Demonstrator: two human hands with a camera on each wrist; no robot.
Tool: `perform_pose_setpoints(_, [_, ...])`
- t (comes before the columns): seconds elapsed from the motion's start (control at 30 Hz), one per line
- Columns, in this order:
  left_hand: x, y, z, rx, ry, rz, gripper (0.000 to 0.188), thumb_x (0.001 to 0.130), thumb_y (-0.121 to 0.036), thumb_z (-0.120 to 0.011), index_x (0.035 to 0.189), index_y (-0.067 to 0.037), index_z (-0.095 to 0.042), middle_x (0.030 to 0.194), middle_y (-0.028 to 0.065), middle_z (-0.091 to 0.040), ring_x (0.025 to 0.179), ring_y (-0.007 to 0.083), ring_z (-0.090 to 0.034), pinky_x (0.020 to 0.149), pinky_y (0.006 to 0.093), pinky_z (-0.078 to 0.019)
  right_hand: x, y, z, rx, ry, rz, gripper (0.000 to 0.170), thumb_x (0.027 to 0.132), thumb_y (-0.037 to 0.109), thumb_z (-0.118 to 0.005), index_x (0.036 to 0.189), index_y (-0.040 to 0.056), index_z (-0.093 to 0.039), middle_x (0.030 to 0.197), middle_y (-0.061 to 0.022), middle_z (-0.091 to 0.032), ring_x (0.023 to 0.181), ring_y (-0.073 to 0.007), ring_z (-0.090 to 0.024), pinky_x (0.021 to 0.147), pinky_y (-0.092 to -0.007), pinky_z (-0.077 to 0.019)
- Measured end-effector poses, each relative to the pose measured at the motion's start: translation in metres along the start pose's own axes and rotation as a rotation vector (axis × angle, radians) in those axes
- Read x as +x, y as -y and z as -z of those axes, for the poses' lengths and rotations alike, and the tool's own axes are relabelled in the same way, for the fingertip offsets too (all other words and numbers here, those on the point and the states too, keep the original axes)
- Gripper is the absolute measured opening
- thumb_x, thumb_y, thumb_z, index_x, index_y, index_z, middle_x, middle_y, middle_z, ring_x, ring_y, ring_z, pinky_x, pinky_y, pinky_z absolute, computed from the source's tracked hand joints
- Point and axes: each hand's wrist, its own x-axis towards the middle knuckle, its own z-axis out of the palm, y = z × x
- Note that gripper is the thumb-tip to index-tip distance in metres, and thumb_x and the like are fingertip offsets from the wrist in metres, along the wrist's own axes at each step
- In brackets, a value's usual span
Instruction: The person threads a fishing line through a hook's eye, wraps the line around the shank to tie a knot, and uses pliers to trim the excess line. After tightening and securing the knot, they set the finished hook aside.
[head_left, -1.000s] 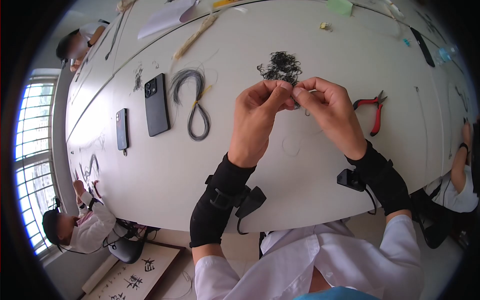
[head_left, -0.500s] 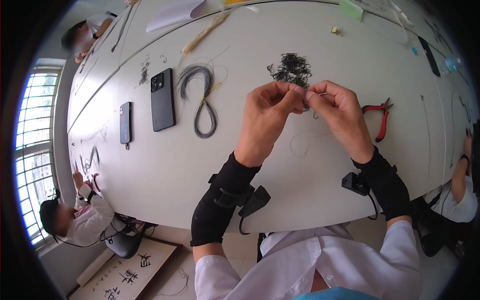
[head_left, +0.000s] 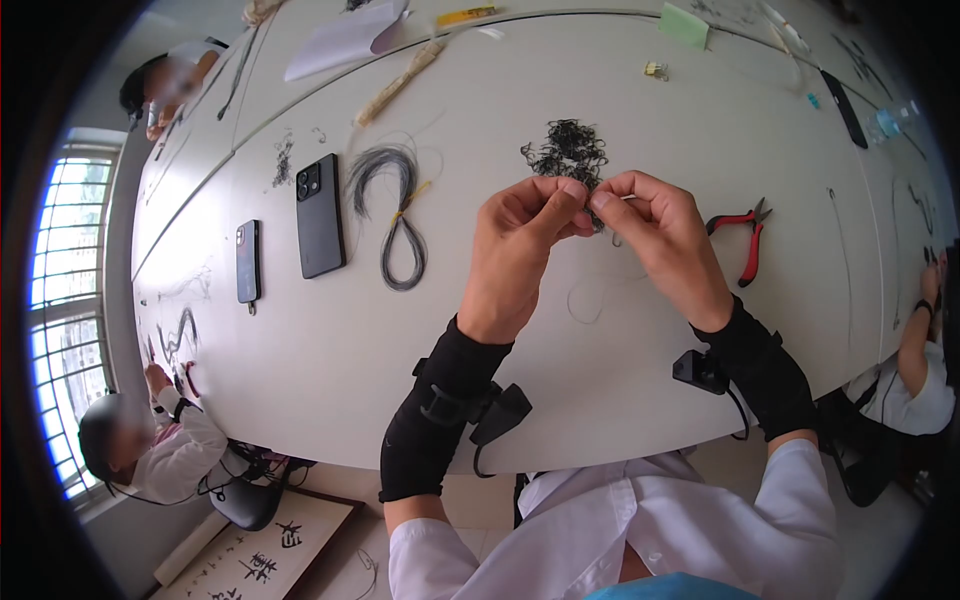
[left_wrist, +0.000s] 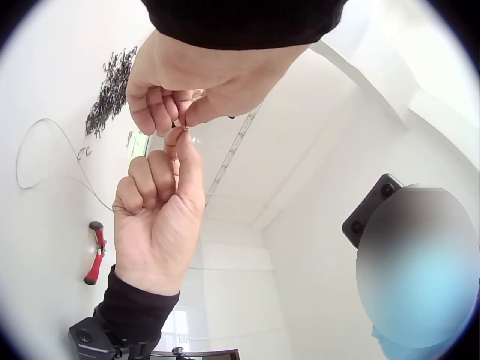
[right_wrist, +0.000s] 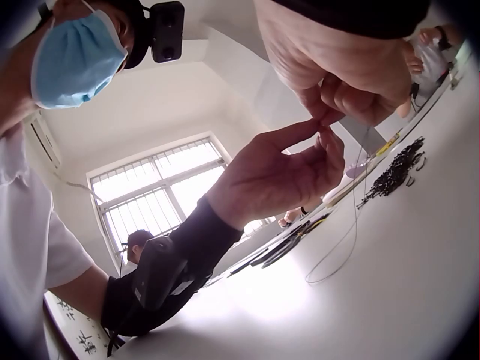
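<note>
My left hand (head_left: 512,245) and right hand (head_left: 665,240) meet over the table, thumb and fingertips pinched together tip to tip. Between the left fingertips shows a tiny dark hook-like piece (left_wrist: 174,125), mostly hidden. A thin line (left_wrist: 46,120) runs from my right hand, which pinches it, and hangs in a loose loop. Just beyond the hands lies a pile of small black hooks (head_left: 565,148), partly covered by the fingers in the head view. Red-handled pliers (head_left: 750,255) lie spread to the right of my right hand.
On the left are a grey bundle of line (head_left: 403,265) with a yellow tie, a large dark phone (head_left: 320,220) and a smaller phone (head_left: 248,262). Farther back lie a pale bundle (head_left: 400,85), a gold clip (head_left: 655,70) and green paper (head_left: 685,27). Other people sit around the table.
The head view shifts slightly right and back again. Both hands stay pinched together near the pile, with only small fingertip movement.
</note>
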Motion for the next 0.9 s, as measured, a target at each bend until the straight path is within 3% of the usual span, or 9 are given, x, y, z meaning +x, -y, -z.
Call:
perform_pose_setpoints(0.43, [-0.009,-0.002,0.012,0.023,-0.100,-0.042,0.021,0.102,-0.022,-0.065,0.098,-0.002,-0.067,0.088,0.0038,-0.066,0.085,0.0141,-0.064,0.089,0.0314,-0.0517,-0.008,0.003,-0.005,-0.026,0.020,-0.021,0.022,0.102,0.021,-0.064,0.097,0.0003,-0.064,0.069,0.0075,-0.053,0.061,-0.0006,-0.035,0.054,-0.0223,-0.0294])
perform_pose_setpoints(0.53, [-0.018,0.001,0.029,-0.005,-0.131,-0.042,0.020,0.102,-0.022,-0.064,0.098,-0.003,-0.066,0.090,0.0028,-0.064,0.086,0.0138,-0.064,0.089,0.0317,-0.0515,-0.017,0.003,0.000,-0.128,0.062,-0.059,0.023,0.101,0.022,-0.065,0.097,-0.0002,-0.063,0.066,0.0082,-0.053,0.059,0.0000,-0.039,0.054,-0.0210,-0.0327])
perform_pose_setpoints(0.63, [-0.026,0.001,0.041,-0.007,-0.162,-0.046,0.019,0.103,-0.022,-0.064,0.098,-0.004,-0.066,0.093,0.0021,-0.063,0.087,0.0134,-0.064,0.089,0.0321,-0.0515,-0.029,0.001,0.006,-0.198,0.149,-0.117,0.024,0.099,0.023,-0.068,0.096,0.0003,-0.064,0.076,0.0035,-0.058,0.069,-0.0048,-0.052,0.065,-0.0234,-0.0421])
perform_pose_setpoints(0.7, [-0.029,0.004,0.045,-0.001,-0.154,-0.038,0.018,0.103,-0.022,-0.063,0.099,-0.004,-0.066,0.094,0.0022,-0.063,0.087,0.0127,-0.064,0.088,0.0322,-0.0516,-0.034,-0.008,0.008,-0.475,0.011,0.252,0.025,0.097,0.026,-0.071,0.096,0.0012,-0.065,0.087,-0.0006,-0.059,0.083,-0.0098,-0.057,0.076,-0.0273,-0.0452])
perform_pose_setpoints(0.77, [-0.032,0.006,0.048,0.005,-0.152,-0.026,0.018,0.103,-0.021,-0.063,0.098,-0.004,-0.066,0.094,0.0021,-0.063,0.087,0.0124,-0.063,0.088,0.0319,-0.0516,-0.039,-0.005,0.017,-0.470,0.060,0.351,0.030,0.094,0.032,-0.076,0.096,0.0032,-0.066,0.095,-0.0033,-0.060,0.095,-0.0139,-0.059,0.086,-0.0310,-0.0459])
perform_pose_setpoints(0.83, [-0.034,0.007,0.046,0.019,-0.152,-0.014,0.018,0.103,-0.021,-0.063,0.098,-0.004,-0.066,0.094,0.0021,-0.063,0.086,0.0123,-0.063,0.088,0.0316,-0.0515,-0.047,0.027,0.046,-0.188,0.291,0.167,0.038,0.088,0.040,-0.082,0.095,0.0063,-0.067,0.101,-0.0046,-0.058,0.104,-0.0171,-0.056,0.094,-0.0344,-0.0442])
perform_pose_setpoints(0.9, [-0.035,0.008,0.046,0.032,-0.152,-0.012,0.018,0.103,-0.021,-0.063,0.098,-0.004,-0.066,0.093,0.0022,-0.063,0.086,0.0123,-0.063,0.088,0.0313,-0.0515,-0.051,0.039,0.079,0.033,0.553,0.349,0.051,0.077,0.053,-0.088,0.092,0.0096,-0.066,0.096,-0.0027,-0.057,0.095,-0.0154,-0.055,0.087,-0.0315,-0.0456])
